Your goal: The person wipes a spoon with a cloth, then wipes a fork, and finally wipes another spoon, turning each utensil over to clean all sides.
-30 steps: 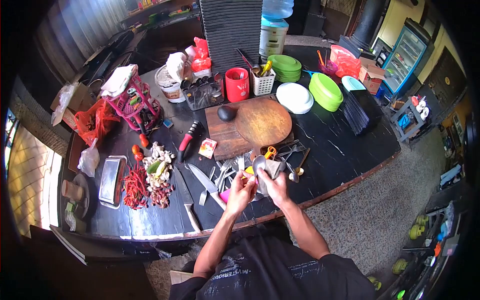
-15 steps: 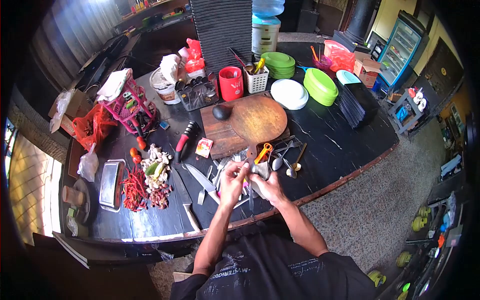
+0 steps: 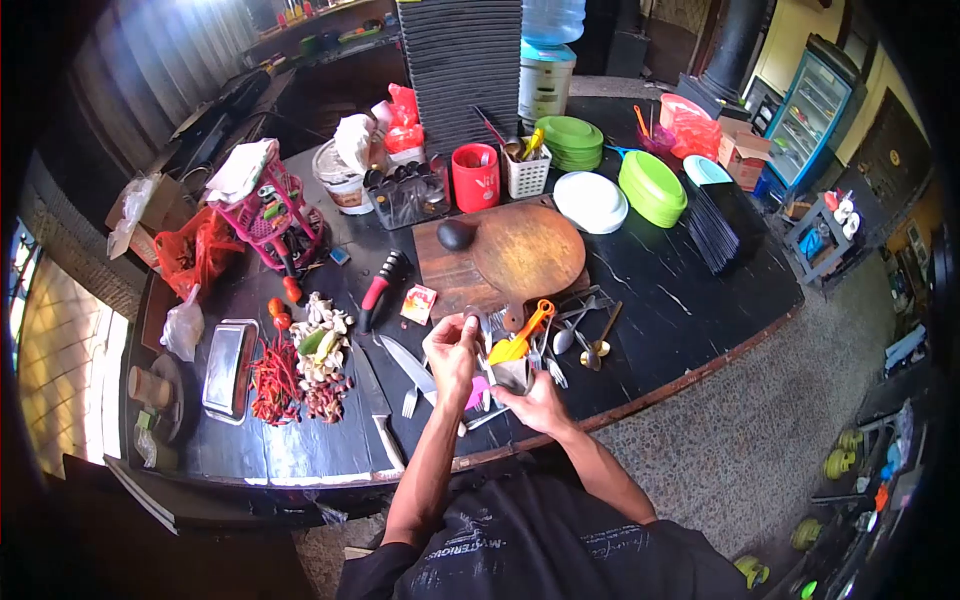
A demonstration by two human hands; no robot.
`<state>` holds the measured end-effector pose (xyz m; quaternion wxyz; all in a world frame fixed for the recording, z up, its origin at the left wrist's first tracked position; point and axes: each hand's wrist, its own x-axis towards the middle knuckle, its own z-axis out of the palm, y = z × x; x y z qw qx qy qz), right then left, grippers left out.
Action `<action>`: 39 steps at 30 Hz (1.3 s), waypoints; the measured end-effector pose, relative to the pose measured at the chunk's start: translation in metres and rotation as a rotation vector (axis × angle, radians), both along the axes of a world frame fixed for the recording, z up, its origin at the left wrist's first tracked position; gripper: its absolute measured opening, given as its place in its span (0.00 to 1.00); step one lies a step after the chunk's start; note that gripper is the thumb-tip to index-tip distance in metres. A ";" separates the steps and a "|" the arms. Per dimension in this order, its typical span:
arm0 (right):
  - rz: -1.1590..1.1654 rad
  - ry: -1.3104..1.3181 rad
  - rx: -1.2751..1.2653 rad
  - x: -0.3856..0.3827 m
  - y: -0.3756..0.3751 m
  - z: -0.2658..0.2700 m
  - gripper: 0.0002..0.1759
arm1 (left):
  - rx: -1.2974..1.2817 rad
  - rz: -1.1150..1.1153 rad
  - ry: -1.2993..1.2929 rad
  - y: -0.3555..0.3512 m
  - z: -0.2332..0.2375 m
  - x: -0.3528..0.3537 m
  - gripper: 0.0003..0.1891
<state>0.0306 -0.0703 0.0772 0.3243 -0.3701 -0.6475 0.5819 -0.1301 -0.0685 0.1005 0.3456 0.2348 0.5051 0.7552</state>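
Observation:
My left hand is raised over the cutlery near the table's front edge, its fingers pinched on a thin silver utensil whose kind I cannot make out. Just right of it, my right hand grips a grey cloth, which lies against the lower part of that utensil. Beyond the hands is an orange and yellow tool with a looped handle. Forks and spoons lie loose around it. A broad kitchen knife and a fork rest left of my left hand.
A wooden board with a black rounded object lies ahead. Left are another knife, red chilies, garlic and a metal tray. Behind stand a red container, white plates and green plates.
My hands have moved apart, the left slightly up and left, the right lower with the cloth. The orange and yellow tool shows more fully. The whole view has shifted slightly.

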 end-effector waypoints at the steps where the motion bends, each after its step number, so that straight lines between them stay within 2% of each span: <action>1: 0.023 0.006 -0.012 0.002 0.003 -0.007 0.16 | -0.022 -0.068 0.021 0.002 -0.001 -0.008 0.05; 3: 0.063 -0.018 -0.014 0.009 0.009 -0.013 0.15 | -0.091 -0.200 0.032 0.011 -0.003 -0.025 0.09; 8: -0.009 0.038 -0.045 0.019 0.017 -0.013 0.15 | -0.001 -0.119 0.106 0.038 -0.009 -0.071 0.10; 10: -0.051 0.051 -0.092 0.027 0.020 -0.024 0.14 | -0.049 -0.040 0.184 0.051 0.009 -0.103 0.09; 12: -0.059 0.074 -0.137 0.037 0.019 -0.023 0.14 | -0.022 0.123 0.374 0.078 -0.006 -0.155 0.07; 14: -0.112 -0.003 -0.201 0.047 0.018 -0.026 0.15 | 0.044 0.225 0.403 0.090 0.039 -0.178 0.05; 16: -0.148 -0.003 -0.229 0.054 0.018 -0.030 0.16 | 0.063 0.420 0.634 0.121 0.033 -0.236 0.02; 18: -0.202 -0.027 -0.272 0.058 0.018 -0.024 0.15 | -0.009 0.631 0.879 0.137 0.070 -0.255 0.01; 20: -0.229 -0.024 -0.277 0.061 0.022 -0.036 0.14 | 0.075 0.586 0.838 0.161 0.078 -0.286 0.02; 21: -0.253 -0.022 -0.284 0.059 0.024 -0.038 0.14 | 0.044 0.574 0.859 0.169 0.086 -0.292 0.02; 22: -0.257 -0.020 -0.283 0.057 0.026 -0.039 0.14 | -0.012 0.617 1.019 0.180 0.088 -0.304 0.03; 24: -0.280 0.011 -0.311 0.054 0.030 -0.036 0.13 | 0.032 0.546 0.992 0.198 0.089 -0.310 0.03; 28: -0.281 -0.011 -0.303 0.048 0.039 -0.032 0.14 | -0.019 0.427 1.060 0.231 0.065 -0.329 0.07; 29: -0.279 -0.009 -0.307 0.047 0.041 -0.034 0.14 | -0.079 0.442 1.127 0.241 0.046 -0.337 0.08; 31: -0.280 -0.017 -0.314 0.046 0.044 -0.034 0.15 | -0.265 0.434 1.267 0.242 0.038 -0.331 0.12; 32: -0.279 -0.020 -0.318 0.046 0.045 -0.034 0.15 | -0.212 0.451 1.312 0.247 0.025 -0.337 0.18; 34: -0.285 -0.020 -0.323 0.045 0.047 -0.032 0.15 | -0.481 0.476 1.382 0.248 0.017 -0.330 0.22; 36: -0.302 -0.023 -0.336 0.045 0.046 -0.031 0.15 | -0.557 0.492 1.552 0.245 0.009 -0.319 0.24; 37: -0.303 -0.024 -0.344 0.045 0.047 -0.031 0.15 | -0.682 0.411 1.499 0.249 0.010 -0.315 0.25; 39: -0.272 -0.010 -0.329 0.045 0.051 -0.033 0.14 | -0.733 0.386 1.534 0.250 0.014 -0.304 0.26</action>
